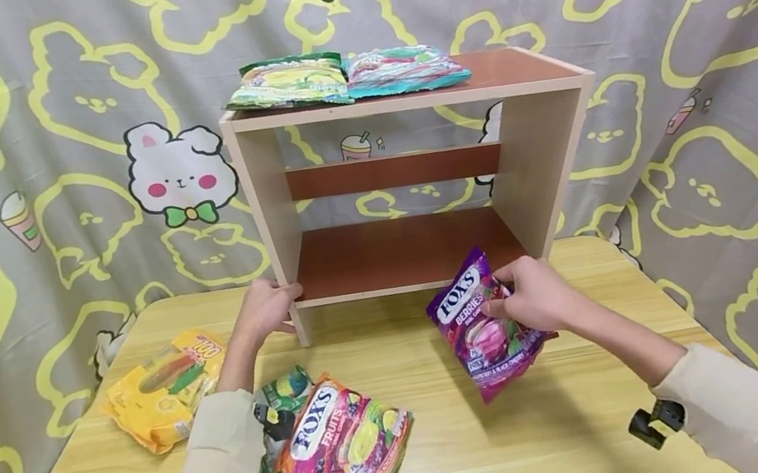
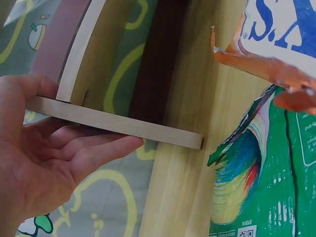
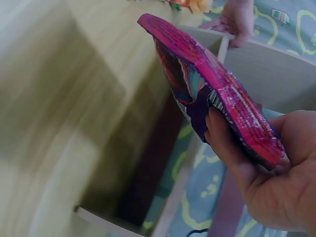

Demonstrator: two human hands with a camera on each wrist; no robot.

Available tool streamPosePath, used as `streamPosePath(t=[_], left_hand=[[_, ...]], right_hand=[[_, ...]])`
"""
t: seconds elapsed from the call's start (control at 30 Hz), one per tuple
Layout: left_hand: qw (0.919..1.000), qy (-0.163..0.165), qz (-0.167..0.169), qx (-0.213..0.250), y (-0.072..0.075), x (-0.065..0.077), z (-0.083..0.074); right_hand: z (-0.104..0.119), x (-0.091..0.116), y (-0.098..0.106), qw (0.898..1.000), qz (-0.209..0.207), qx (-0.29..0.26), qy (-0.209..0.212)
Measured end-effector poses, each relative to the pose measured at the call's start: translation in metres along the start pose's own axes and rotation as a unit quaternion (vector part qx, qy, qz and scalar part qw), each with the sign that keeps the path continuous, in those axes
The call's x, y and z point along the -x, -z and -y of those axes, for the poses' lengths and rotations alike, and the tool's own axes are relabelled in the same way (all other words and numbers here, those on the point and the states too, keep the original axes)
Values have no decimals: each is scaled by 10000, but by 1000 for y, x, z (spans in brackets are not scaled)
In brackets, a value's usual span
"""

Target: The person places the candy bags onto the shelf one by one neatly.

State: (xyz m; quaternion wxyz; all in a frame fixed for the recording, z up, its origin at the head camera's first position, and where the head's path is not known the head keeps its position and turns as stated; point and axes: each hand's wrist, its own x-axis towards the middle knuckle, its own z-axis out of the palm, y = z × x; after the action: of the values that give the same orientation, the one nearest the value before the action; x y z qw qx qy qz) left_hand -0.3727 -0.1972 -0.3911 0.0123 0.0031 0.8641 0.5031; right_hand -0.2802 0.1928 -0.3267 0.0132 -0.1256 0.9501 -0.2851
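Note:
My right hand (image 1: pixel 536 295) grips a purple Fox's berries candy bag (image 1: pixel 476 333) by its right side, in front of the shelf's lower board. In the right wrist view the bag's pink lower edge (image 3: pixel 217 84) faces the camera, with the thumb and fingers on either side of it. At the left, my left hand (image 1: pixel 263 312) holds the front edge of the small wooden shelf's side panel (image 1: pixel 264 206). The left wrist view shows the thumb on one side of that panel (image 2: pixel 123 126) and the fingers along the other.
An orange Fox's fruits bag (image 1: pixel 348 449) overlaps a green bag (image 1: pixel 288 389) near my left forearm. Farther left lies a yellow package (image 1: pixel 165 384). Two candy bags, one green-yellow (image 1: pixel 291 83) and one teal (image 1: pixel 403 70), rest on the shelf's top. A patterned curtain (image 1: pixel 61 115) hangs behind the table (image 1: pixel 538 445).

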Motion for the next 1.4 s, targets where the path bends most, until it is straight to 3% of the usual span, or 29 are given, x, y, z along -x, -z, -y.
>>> streamPosePath(t=[0.63,0.9,1.4], left_hand=[[10000,8,-17,68,0,-1,1],[10000,26,26,52,0,-2,1],[10000,72,17,66,-1,-2,0]], right_hand=[[48,0,86,9980,-176,610,10],[68,-1,124,9941,-513,951,-113],[82,6,194,9905,-946,664,-750]])
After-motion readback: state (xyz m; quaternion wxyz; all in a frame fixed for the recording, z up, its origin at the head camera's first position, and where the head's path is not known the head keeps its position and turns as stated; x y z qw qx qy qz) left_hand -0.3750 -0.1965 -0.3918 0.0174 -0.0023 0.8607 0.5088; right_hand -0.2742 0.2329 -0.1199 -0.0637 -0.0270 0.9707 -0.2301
